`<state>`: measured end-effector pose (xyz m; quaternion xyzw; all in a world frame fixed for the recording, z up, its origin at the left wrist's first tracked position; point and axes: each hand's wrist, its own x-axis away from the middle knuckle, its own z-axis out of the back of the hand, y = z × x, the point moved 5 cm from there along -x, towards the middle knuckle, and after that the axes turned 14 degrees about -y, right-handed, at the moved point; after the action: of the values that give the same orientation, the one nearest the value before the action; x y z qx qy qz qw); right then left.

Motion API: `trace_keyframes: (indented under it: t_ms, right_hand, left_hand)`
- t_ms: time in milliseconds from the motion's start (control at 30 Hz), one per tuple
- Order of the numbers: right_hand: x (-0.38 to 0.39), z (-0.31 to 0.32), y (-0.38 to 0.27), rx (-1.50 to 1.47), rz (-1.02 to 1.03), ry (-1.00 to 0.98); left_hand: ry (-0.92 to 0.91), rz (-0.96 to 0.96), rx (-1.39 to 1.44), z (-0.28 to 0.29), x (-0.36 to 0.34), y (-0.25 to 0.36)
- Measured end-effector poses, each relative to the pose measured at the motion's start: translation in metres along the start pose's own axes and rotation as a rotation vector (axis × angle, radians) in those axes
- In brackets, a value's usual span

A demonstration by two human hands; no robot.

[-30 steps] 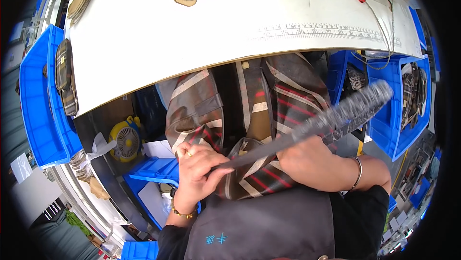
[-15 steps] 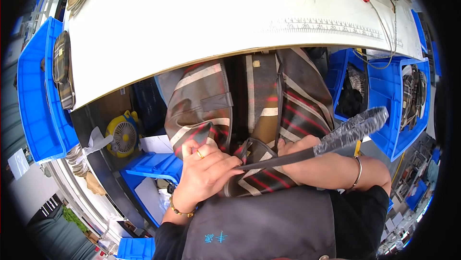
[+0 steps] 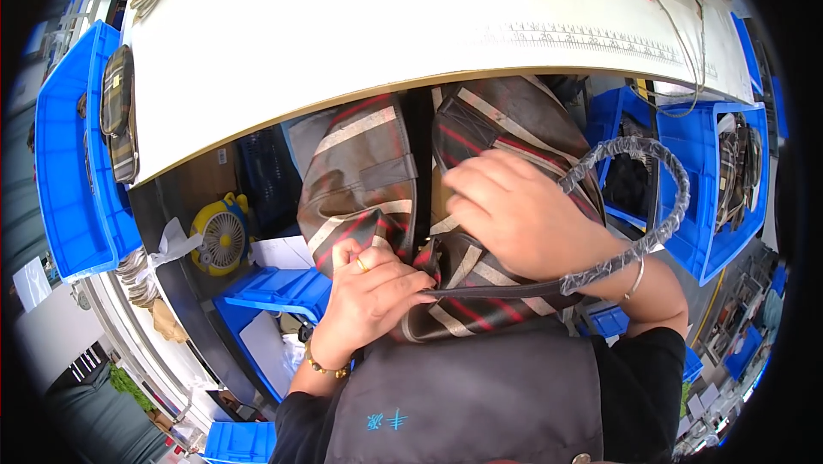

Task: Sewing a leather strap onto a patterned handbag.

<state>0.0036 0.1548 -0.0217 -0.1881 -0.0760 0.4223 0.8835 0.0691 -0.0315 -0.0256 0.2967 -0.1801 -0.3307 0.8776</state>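
Observation:
A dark plaid bag (image 3: pixel 356 155) with red and cream stripes spreads over my lap, partly under the table edge. My left hand (image 3: pixel 373 292) is closed on the bag's gathered near edge, where one end of a dark handle (image 3: pixel 506 291) comes out by its fingertips. The handle curves up to the right in a wide loop, mostly wrapped in clear plastic film (image 3: pixel 681 198). My right hand (image 3: pixel 523 215) lies over the bag's right panel, fingers stretched to the left and slightly blurred, inside the loop. It hides part of the bag's middle.
The white table (image 3: pixel 300 44) has a printed ruler along its right part. Blue bins stand at the left (image 3: pixel 64 164) and right (image 3: pixel 699 164), the right one holding plaid pieces. A yellow fan (image 3: pixel 220 237) sits under the table at the left.
My right hand has moved up and left from the near side of the bag onto its right panel. That panel has shifted left, and the handle now bows into a loop. My left hand has stayed put.

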Motion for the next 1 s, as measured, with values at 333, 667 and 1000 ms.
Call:
trace_keyframes:
  t_ms: [333, 667, 1000]
  right_hand:
    - [-0.060, -0.080, 0.014, -0.085, 0.238, -0.389]
    - [-0.067, -0.130, 0.020, -0.364, 0.150, -0.479]
    - [-0.044, -0.033, 0.023, -0.222, 0.148, 0.149]
  left_hand:
    - [0.032, 0.013, 0.047, -0.003, 0.001, -0.006]
    - [0.091, 0.042, 0.116, -0.005, 0.004, -0.020]
    - [0.270, 0.336, 0.549, 0.014, -0.001, -0.036]
